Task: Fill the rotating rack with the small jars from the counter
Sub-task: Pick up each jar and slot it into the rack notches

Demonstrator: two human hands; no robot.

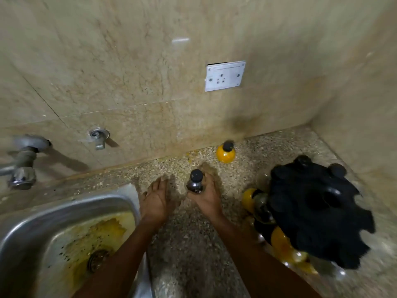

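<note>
Holding dark jar [194, 181] in right hand [207, 196] | speckled counter [257, 147] | steel sink [64, 211]

The black rack [318, 214] is smeared by motion blur, so its slots cannot be counted. It hides most of the jars [279, 241] under its top. The right hand [207, 196] covers the lower part of the dark jar [195, 181], whose contents are unclear. The tap [21, 168] is blurred and cut by the left edge. The sink [28, 220] and both forearms leave the picture at the bottom.
</note>
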